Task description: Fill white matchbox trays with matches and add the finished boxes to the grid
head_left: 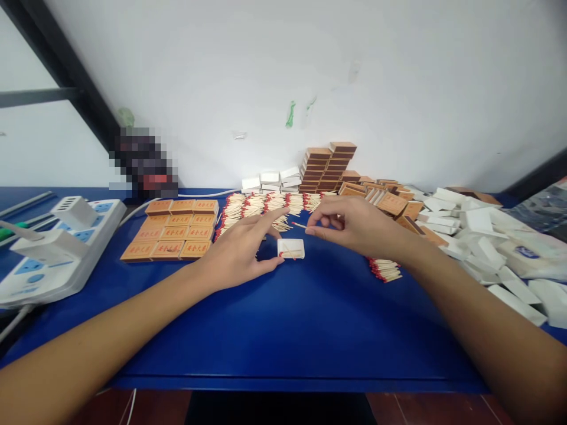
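At the middle of the blue surface (292,336), a small white tray (299,243) lies open, a few red-tipped matches (290,253) loose inside it. My right grip (348,219) is closed, thumb against fingers, on a single match (299,225), its red head pointing left, above and just beyond the tray's far right corner. My left grip (239,251) is spread, thumb well apart from the raised forefinger; the thumb tip meets the tray's near left corner, and I cannot tell whether the partly hidden fingers also touch it.

Beyond my hands, matches lie in heaps (248,205); a smaller bundle (385,270) rests beside my right forearm. To the left are rows of orange matchboxes (172,233) and a white power strip (66,283). Toward the pale wall (212,71) stand white trays (270,179) and a tall matchbox stack (325,171). A jumble of white trays (473,251) covers the right side. Below the surface's near edge, reddish floor (425,408) shows.
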{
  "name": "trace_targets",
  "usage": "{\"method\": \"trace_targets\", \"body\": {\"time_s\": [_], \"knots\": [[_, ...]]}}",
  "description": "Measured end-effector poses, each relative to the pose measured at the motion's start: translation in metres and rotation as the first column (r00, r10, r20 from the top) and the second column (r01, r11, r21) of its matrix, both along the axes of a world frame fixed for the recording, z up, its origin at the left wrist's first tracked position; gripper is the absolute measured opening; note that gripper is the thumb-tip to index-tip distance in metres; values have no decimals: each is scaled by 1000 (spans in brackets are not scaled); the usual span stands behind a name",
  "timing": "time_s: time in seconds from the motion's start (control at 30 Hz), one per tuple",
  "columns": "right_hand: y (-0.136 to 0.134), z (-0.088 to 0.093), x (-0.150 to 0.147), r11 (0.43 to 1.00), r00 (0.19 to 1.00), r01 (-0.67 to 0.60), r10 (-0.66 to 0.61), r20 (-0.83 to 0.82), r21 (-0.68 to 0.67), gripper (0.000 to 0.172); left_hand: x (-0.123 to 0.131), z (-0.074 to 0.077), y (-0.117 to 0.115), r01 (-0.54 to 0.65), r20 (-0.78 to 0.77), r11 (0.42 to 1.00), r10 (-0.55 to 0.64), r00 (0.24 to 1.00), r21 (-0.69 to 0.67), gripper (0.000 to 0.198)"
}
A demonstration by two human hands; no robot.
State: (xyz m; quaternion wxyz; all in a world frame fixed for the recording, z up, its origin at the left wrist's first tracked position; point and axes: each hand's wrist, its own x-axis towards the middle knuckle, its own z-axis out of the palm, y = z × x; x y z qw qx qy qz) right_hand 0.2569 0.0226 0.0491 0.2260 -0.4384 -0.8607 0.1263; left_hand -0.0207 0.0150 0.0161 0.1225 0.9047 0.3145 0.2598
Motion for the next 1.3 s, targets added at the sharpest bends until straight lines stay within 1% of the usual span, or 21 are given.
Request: {"method": "trace_targets", "body": {"time_s": [0.07, 0.17, 0.23, 0.27, 0.33, 0.4, 0.5, 0.57, 0.6, 0.67, 0.8, 1.0, 1.13, 1.3], "knots": [[0, 2, 3, 999, 998, 44, -44, 44, 14, 21, 0, 0, 0, 9, 1, 1000, -9, 1000, 0, 84], [2, 1, 10, 990, 973, 137, -132, 187, -18, 18, -2, -1, 1, 14, 2, 1000, -14, 1000, 16, 86], [4, -2, 14, 983, 950, 165, -139, 279, -75, 16, -2, -1, 1, 18, -2, 1000, -18, 1000, 20, 87], [5, -4, 15, 983, 946, 159, -126, 297, -90, 15, -2, 0, 0, 17, -4, 1000, -17, 1000, 18, 86], [4, -6, 13, 992, 962, 108, -89, 260, -62, 11, -1, 1, -1, 9, -11, 1000, -9, 1000, 6, 84], [1, -7, 6, 1000, 989, 26, -25, 144, -5, 5, 0, 2, -2, 5, -14, 1000, -5, 1000, 0, 84], [-7, -11, -7, 989, 989, -145, 145, -4, 0, 16, 0, 1, -1, 19, -11, 1000, -19, 1000, 0, 85], [-13, -14, -14, 970, 970, -242, 242, -31, -22, 22, -1, 0, 0, 22, -13, 1000, -22, 1000, -1, 87], [-15, -16, -17, 962, 963, -270, 269, -30, -30, 24, -1, -1, 0, 21, -15, 1000, -21, 1000, -2, 88], [-18, -19, -20, 957, 958, -287, 286, -22, -41, 27, -1, -1, 0, 21, -18, 1000, -21, 1000, 2, 88], [-18, -23, -22, 964, 965, -260, 261, 11, -50, 24, -1, 0, -2, 31, -14, 999, -30, 999, 18, 88], [-18, -27, -24, 973, 973, -229, 229, 18, -20, 17, 0, 1, -3, 33, -5, 999, -33, 999, 40, 90], [-23, -25, -27, 985, 985, -169, 169, 20, 18, 13, 0, 1, -3, 42, -3, 998, -42, 999, 55, 90], [-28, -27, -31, 990, 990, -116, 108, 96, 85, 10, -1, 1, -1, 55, -4, 995, -55, 998, 79, 89]]}}
